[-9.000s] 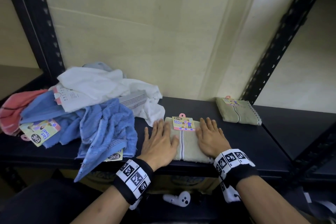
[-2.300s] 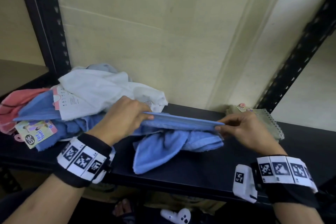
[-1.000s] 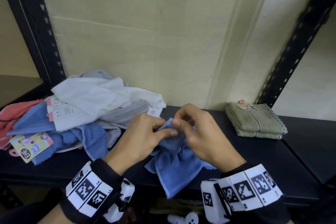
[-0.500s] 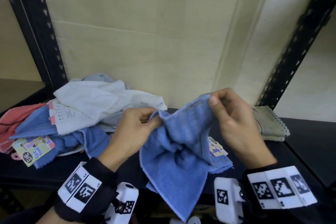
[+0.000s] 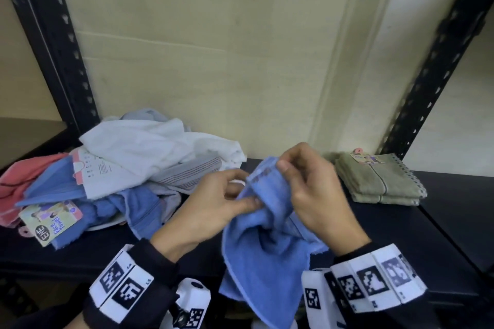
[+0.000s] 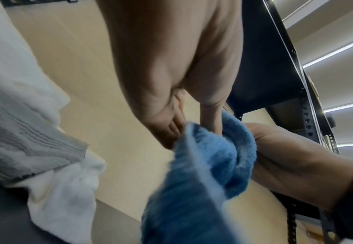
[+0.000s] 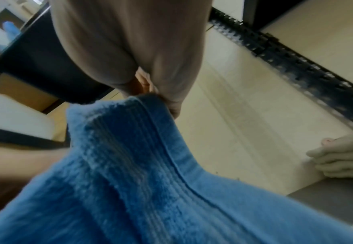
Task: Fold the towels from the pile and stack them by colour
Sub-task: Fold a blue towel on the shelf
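Nearest, the blue towel (image 5: 263, 256) is hanging over the shelf's (image 5: 387, 235) front edge. Above it, the left hand (image 5: 213, 208) and right hand (image 5: 315, 195) are each pinching its bunched top edge in a tight grip. Left of the blue towel the pile (image 5: 112, 173) is lying; to its right, farther back, the folded green towels (image 5: 379, 181) are sitting stacked.

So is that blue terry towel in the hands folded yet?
Not yet. The blue terry towel hangs bunched and crumpled, pinched near its top by the left hand and right hand.
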